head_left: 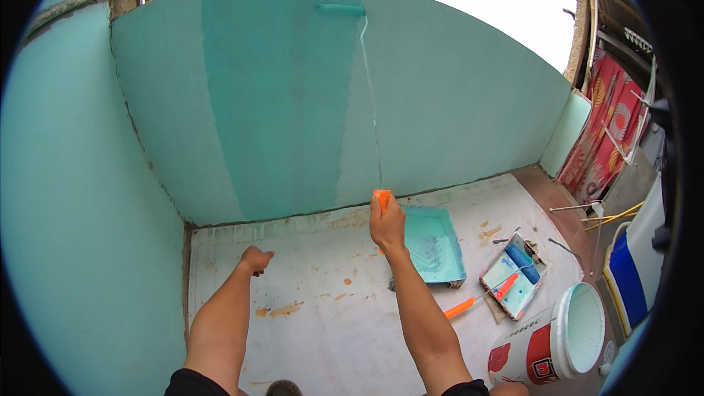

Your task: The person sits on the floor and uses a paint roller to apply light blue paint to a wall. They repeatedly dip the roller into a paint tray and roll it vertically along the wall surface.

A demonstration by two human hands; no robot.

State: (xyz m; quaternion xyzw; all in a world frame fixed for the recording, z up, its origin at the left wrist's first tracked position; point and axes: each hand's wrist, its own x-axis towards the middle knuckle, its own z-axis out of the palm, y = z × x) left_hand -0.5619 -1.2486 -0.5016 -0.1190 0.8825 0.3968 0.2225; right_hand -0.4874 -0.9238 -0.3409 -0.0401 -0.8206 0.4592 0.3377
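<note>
My right hand (pixel 387 224) is wrapped round the orange handle of a paint roller (pixel 342 10). From the handle a long thin metal rod runs up to the green roller sleeve, which lies against the wall (pixel 455 95) near its top edge. Darker, freshly coated green covers a broad upright band (pixel 282 95) left of the rod; paler green shows on both sides of it. My left hand (pixel 257 259) hangs over the floor sheet, fingers curled in and nothing visible in them. Beyond my right forearm sits a paint tray (pixel 440 238) with green paint, partly hidden by that arm.
A pale, stained sheet (pixel 323 337) covers the floor. On the right lie a smaller tray (pixel 522 293) with a blue roller (pixel 519 258), orange-handled tools (pixel 460 308), and a white paint bucket (pixel 561 330). A side wall (pixel 81 176) closes the left; red patterned cloth (pixel 605 125) hangs far right.
</note>
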